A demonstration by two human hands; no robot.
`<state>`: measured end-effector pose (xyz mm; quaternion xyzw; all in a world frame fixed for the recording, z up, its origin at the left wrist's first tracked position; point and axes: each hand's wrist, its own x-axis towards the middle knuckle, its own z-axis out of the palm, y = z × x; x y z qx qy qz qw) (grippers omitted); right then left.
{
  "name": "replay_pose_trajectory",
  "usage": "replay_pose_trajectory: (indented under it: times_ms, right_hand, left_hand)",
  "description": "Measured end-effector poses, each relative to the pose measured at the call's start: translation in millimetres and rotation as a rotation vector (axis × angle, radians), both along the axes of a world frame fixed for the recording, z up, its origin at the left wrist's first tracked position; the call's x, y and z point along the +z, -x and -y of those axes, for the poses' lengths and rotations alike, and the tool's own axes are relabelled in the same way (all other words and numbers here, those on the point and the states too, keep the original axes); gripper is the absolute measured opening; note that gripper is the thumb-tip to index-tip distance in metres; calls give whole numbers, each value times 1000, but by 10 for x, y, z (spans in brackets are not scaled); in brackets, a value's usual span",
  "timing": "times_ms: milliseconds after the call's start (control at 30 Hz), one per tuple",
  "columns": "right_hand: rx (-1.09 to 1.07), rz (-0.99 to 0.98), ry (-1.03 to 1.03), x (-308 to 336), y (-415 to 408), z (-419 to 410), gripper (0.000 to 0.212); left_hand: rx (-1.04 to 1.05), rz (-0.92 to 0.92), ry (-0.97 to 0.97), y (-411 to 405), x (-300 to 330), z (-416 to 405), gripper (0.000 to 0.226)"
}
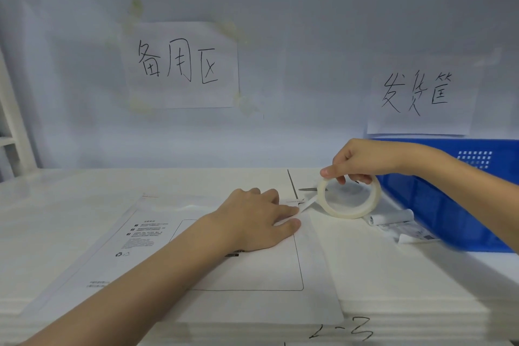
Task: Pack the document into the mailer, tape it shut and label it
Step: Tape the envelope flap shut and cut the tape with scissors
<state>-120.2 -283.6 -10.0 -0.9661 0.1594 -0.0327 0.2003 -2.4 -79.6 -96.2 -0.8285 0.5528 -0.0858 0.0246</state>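
A white mailer (252, 275) with printed text and a black outlined box lies flat on the white table. My left hand (258, 222) rests on its upper right part, fingers pressing the end of a tape strip (307, 203) against it. My right hand (365, 160) grips a clear tape roll (349, 196) by its upper rim, held upright just right of the mailer, with the strip stretched from the roll to my left fingers. A curled sheet of labels (398, 223) lies to the right. The document is not visible.
A blue plastic crate (455, 199) stands at the right under my right forearm. Scissors (309, 189) lie behind the tape roll. Two handwritten paper signs (182, 64) hang on the back wall. A white rack frame (14, 132) stands at far left.
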Motion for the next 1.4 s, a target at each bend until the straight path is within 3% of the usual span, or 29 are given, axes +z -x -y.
replay_pose_trajectory:
  times_ms: [367,700,1400]
  right_hand:
    - [7,110,-49,-31,83,-1,40]
    - [20,75,2,54,142,-28,20]
    - [-31,2,39,119,183,61,14]
  left_hand:
    - [-2,-54,17,-32,-28,2,49]
    - [-12,-81,35,-43,-70,-2,48]
    - [-28,-128,66,-63,-81,-18,47]
